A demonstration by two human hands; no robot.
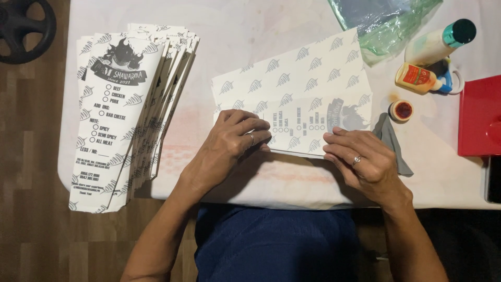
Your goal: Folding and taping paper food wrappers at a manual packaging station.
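A white printed paper sheet (297, 89) with grey leaf marks lies across the table's middle, its near flap folded up over itself. My left hand (235, 141) presses down on the fold's left end, fingers curled, a ring showing. My right hand (360, 159) presses the fold's right end with fingers flat on the paper's edge. Both hands rest on the same sheet near the table's front edge.
A fanned stack of printed paper sleeves (125, 109) lies at the left, overhanging the white table (245, 31). At the right are a clear plastic bag (386, 21), a teal-capped bottle (441, 42), a small glue bottle (420, 79), an open small jar (402, 110), a grey cloth (394, 143) and a red box (480, 117).
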